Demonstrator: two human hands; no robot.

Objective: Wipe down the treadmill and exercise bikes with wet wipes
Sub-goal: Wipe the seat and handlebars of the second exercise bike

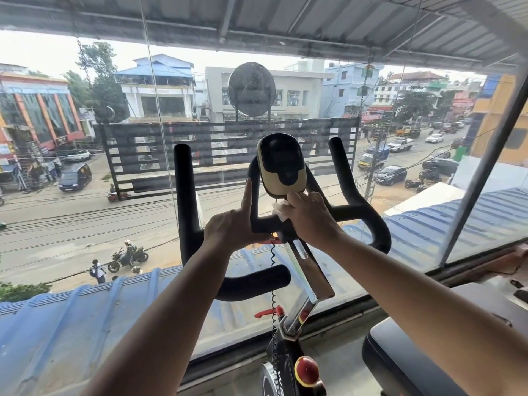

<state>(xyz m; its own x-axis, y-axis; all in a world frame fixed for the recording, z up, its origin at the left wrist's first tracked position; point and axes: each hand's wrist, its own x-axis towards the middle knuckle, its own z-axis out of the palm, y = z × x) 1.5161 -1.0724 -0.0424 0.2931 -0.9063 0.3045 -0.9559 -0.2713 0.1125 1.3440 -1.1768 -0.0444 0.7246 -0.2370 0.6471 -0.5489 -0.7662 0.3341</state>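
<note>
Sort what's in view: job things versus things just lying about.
Job: wet wipe; right hand pressing it at the base of the console; left hand bracing the handlebars.
Not part of it: black pad at lower right; window glass; street outside.

Matt black handlebar (183, 195), glossy chrome stem (307, 270).
</note>
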